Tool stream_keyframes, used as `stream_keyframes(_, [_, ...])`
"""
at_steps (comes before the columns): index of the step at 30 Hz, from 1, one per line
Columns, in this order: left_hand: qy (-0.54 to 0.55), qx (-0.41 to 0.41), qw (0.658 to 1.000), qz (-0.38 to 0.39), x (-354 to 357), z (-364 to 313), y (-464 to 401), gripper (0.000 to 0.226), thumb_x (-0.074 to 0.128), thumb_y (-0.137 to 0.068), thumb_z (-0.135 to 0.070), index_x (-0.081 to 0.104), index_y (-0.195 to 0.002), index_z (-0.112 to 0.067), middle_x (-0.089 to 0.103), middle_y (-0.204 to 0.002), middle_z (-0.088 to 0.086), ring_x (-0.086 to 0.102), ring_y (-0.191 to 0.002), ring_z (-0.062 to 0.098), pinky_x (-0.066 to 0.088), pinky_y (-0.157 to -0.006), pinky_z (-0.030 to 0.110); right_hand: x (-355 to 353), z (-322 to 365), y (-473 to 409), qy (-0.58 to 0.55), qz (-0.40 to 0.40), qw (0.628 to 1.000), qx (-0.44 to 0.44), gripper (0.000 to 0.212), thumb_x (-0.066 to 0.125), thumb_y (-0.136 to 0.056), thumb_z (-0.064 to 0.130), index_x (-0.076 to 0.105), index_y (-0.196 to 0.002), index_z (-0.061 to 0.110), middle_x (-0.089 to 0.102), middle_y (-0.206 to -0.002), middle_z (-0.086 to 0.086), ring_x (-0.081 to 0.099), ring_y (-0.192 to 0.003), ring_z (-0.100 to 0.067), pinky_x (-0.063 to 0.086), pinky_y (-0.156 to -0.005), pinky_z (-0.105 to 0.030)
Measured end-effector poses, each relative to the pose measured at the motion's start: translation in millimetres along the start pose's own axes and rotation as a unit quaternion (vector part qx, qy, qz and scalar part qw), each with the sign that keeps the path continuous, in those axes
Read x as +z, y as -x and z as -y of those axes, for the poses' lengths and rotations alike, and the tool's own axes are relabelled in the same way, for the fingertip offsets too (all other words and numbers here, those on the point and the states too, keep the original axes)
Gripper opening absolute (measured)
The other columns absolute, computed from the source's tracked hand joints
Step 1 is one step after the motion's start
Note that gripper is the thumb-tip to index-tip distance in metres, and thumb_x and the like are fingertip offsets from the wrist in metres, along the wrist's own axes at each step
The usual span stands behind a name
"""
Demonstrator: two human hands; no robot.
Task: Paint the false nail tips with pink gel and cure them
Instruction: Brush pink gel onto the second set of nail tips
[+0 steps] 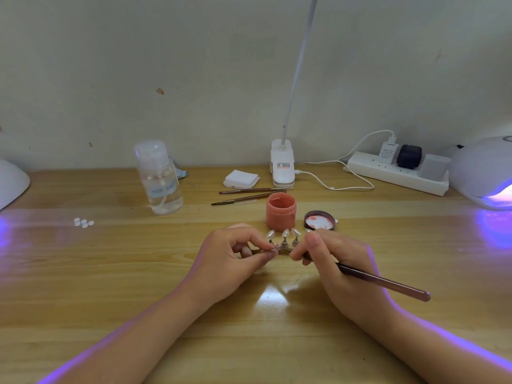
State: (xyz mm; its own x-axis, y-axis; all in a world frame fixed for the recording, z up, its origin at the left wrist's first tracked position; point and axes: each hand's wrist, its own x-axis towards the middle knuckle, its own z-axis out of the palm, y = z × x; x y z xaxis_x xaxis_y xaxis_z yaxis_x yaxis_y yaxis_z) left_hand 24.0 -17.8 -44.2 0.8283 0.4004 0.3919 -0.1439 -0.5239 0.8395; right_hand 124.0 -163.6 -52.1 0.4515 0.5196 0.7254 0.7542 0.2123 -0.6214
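Head view showed me the nail tips (285,234) standing on their holder at tabletop (110,273) centre; my left hand (235,256) pinched one holder, my right hand (332,261) gripped the brush (388,282), with the pink gel jar (281,211) just beyond.

Pink gel jar (281,214) stands open on the worktop, its lid (319,220) lying just right. In front, pale nail tips (285,234) sit upright on small stands. The lamp (483,173) glows violet at far right.
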Motion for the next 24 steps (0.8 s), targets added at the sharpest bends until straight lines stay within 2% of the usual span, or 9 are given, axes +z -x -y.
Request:
stream_keyframes(3, [-0.004,0.000,1.000,0.003,-0.2,-0.4,-0.1,0.013,0.077,-0.069,-0.006,0.072,-0.069,-0.018,0.064,-0.073,0.000,0.045,-0.053,0.003,0.040,-0.057,0.010,-1.7,0.4,2.7,-0.038,0.014,0.999,0.006,0.048,0.038,-0.091,0.025,0.065,-0.059,0.002,0.060,-0.058,0.002,0.054,-0.054,-0.002,0.044,-0.052,-0.022])
stream_keyframes(5, [-0.006,0.000,1.000,0.003,-0.5,-0.5,0.1,0.013,0.077,-0.069,-0.006,0.072,-0.069,-0.018,0.063,-0.071,-0.003,0.045,-0.053,0.002,0.040,-0.057,0.009,-2.2,0.1,3.6,-0.044,0.010,0.999,0.008,0.049,0.037,-0.092,0.024,0.063,-0.057,0.001,0.059,-0.057,-0.001,0.053,-0.053,-0.002,0.043,-0.051,-0.021])
stream_keyframes(8, [-0.007,0.003,1.000,0.005,-0.5,-0.5,0.4,0.014,0.076,-0.069,-0.005,0.072,-0.069,-0.018,0.063,-0.071,-0.003,0.045,-0.052,0.003,0.039,-0.057,0.009,-1.4,0.0,1.8,-0.014,-0.011,1.000,0.004,0.045,0.037,-0.091,0.024,0.064,-0.061,0.004,0.059,-0.059,0.008,0.054,-0.058,0.003,0.042,-0.057,-0.012])
stream_keyframes(12, [-0.008,0.001,1.000,0.003,-0.3,-0.3,-0.3,0.015,0.077,-0.069,-0.005,0.071,-0.069,-0.020,0.065,-0.074,0.001,0.046,-0.052,0.004,0.040,-0.056,0.010,0.0,-0.1,-0.6,0.010,-0.007,1.000,0.005,0.040,0.040,-0.091,0.029,0.066,-0.067,0.011,0.058,-0.064,0.015,0.057,-0.063,0.003,0.043,-0.061,-0.011])
stream_keyframes(16, [-0.013,0.001,1.000,0.005,-0.9,0.0,0.1,0.016,0.076,-0.070,-0.006,0.071,-0.069,-0.022,0.065,-0.073,0.000,0.046,-0.053,0.003,0.040,-0.056,0.010,-1.1,-1.3,2.6,-0.036,0.022,0.999,0.006,0.056,0.039,-0.095,0.040,0.065,-0.060,0.004,0.060,-0.058,0.002,0.056,-0.056,0.000,0.044,-0.053,-0.017])
stream_keyframes(19, [-0.010,0.001,1.000,0.007,-0.7,-0.2,0.1,0.015,0.076,-0.070,-0.006,0.071,-0.069,-0.021,0.064,-0.071,-0.002,0.046,-0.053,0.003,0.040,-0.056,0.009,-2.7,-1.4,4.2,-0.052,0.016,0.998,0.018,0.051,0.039,-0.092,0.029,0.064,-0.057,0.004,0.060,-0.058,-0.002,0.054,-0.053,0.002,0.042,-0.053,-0.013])
stream_keyframes(24, [-0.011,0.004,1.000,0.003,-0.2,-1.0,0.3,0.019,0.076,-0.070,-0.007,0.069,-0.067,-0.024,0.063,-0.069,-0.004,0.045,-0.052,0.003,0.039,-0.056,0.008,-0.5,-0.3,-0.2,-0.005,-0.011,1.000,0.010,0.042,0.039,-0.091,0.026,0.066,-0.066,0.007,0.058,-0.063,0.015,0.057,-0.063,0.003,0.041,-0.062,-0.008])
